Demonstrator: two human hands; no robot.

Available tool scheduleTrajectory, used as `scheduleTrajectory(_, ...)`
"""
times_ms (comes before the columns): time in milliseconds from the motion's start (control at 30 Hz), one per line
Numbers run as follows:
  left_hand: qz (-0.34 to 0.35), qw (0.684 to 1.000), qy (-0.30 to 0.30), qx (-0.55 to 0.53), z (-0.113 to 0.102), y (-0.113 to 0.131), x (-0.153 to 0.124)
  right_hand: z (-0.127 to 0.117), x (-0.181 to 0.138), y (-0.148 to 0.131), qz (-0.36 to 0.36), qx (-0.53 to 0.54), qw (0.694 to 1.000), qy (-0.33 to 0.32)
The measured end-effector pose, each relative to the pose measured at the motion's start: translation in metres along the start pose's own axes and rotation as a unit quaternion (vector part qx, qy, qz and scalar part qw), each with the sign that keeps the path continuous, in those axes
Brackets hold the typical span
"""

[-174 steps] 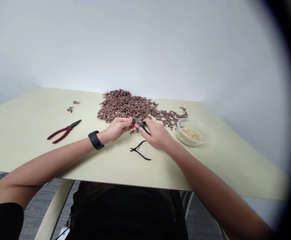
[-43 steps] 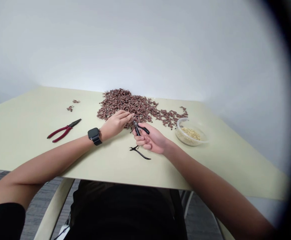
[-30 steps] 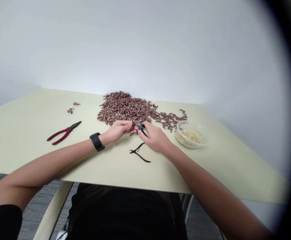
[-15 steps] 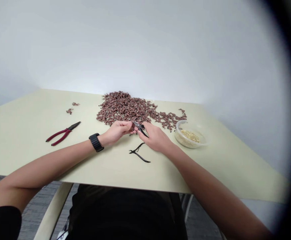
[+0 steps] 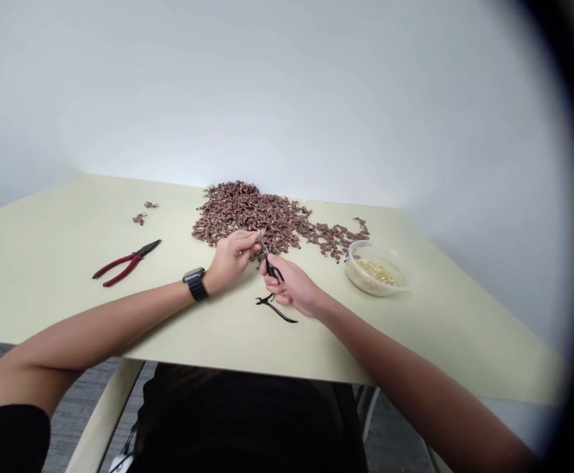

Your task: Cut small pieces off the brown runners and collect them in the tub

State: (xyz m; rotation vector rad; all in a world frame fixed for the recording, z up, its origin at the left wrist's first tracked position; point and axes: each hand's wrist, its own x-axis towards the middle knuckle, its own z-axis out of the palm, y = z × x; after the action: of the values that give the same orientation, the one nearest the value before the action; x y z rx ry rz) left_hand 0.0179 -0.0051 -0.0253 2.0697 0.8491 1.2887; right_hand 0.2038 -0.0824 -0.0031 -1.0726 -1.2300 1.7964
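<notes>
My left hand (image 5: 234,257) is closed, thumb and fingers pinching a small reddish-brown piece (image 5: 261,233) that looks like those in the pile. My right hand (image 5: 294,284) is wrapped round a pair of black-handled pliers (image 5: 273,269); their metal jaws point up and away, at the pinched piece. Whether the jaws grip it is too small to tell. Right behind both hands spreads a big pile of small reddish-brown pieces (image 5: 247,210) with shiny bits. Below my right hand a black nipper (image 5: 277,309) lies on the table, one handle partly hidden by the hand.
Red-handled pliers (image 5: 127,263) lie at the left. Two small brown clusters (image 5: 139,218) sit beyond them. To the right stands a clear plastic tub (image 5: 365,286) with small gold-coloured pieces inside. The table (image 5: 208,341) meets a white wall at the back.
My right hand has turned and dropped slightly, so the pliers now point more upward. My left hand has rotated at the wrist, its fingertips rising a little.
</notes>
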Motion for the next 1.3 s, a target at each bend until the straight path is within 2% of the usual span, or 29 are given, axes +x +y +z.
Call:
scheduleTrajectory(67, 0.056, 0.997, -0.03, 0.046, -0.01, 0.001, 0.006, 0.0, -0.002, -0.006, 0.037, 0.076, 0.995, -0.061)
scheduleTrajectory(133, 0.088, 0.991, -0.069, 0.071, -0.018, 0.003, 0.011, -0.001, -0.004, -0.01, 0.055, 0.079, 0.992, -0.086)
scheduleTrajectory(167, 0.093, 0.99, -0.075, 0.076, -0.021, 0.004, 0.013, -0.001, -0.004, -0.01, 0.047, 0.051, 0.995, -0.073)
scheduleTrajectory(233, 0.077, 0.993, -0.064, 0.071, -0.022, 0.007, 0.013, -0.002, -0.004, -0.008, -0.019, -0.069, 0.997, 0.008)
scheduleTrajectory(267, 0.052, 0.995, -0.058, 0.054, -0.02, 0.008, 0.012, -0.004, -0.003, -0.006, -0.072, -0.153, 0.984, 0.062)
scheduleTrajectory(333, -0.017, 0.997, -0.075, -0.013, -0.015, 0.012, 0.01, -0.008, -0.002, -0.002, -0.178, -0.322, 0.917, 0.151)
scheduleTrajectory(400, -0.079, 0.984, -0.114, -0.108, -0.009, 0.014, 0.007, -0.014, -0.001, 0.001, -0.242, -0.444, 0.843, 0.187)
scheduleTrajectory(467, -0.112, 0.965, -0.139, -0.19, -0.005, 0.016, 0.005, -0.022, 0.0, 0.003, -0.263, -0.512, 0.796, 0.188)
scheduleTrajectory(533, -0.126, 0.954, -0.142, -0.233, -0.004, 0.016, 0.005, -0.028, 0.001, 0.003, -0.273, -0.548, 0.77, 0.182)
scheduleTrajectory(667, -0.128, 0.946, -0.144, -0.26, -0.005, 0.015, 0.005, -0.033, 0.001, 0.002, -0.29, -0.571, 0.746, 0.181)
scheduleTrajectory(933, -0.134, 0.945, -0.147, -0.26, -0.006, 0.014, 0.005, -0.034, -0.001, -0.001, -0.29, -0.575, 0.741, 0.193)
scheduleTrajectory(1100, -0.127, 0.946, -0.142, -0.262, -0.005, 0.016, 0.004, -0.035, -0.002, -0.002, -0.285, -0.564, 0.753, 0.184)
scheduleTrajectory(1200, -0.115, 0.96, -0.121, -0.226, -0.003, 0.015, 0.003, -0.031, -0.001, 0.001, -0.261, -0.521, 0.793, 0.179)
scheduleTrajectory(1300, -0.094, 0.98, -0.076, -0.159, 0.0, 0.011, 0.001, -0.019, -0.001, 0.004, -0.218, -0.404, 0.875, 0.152)
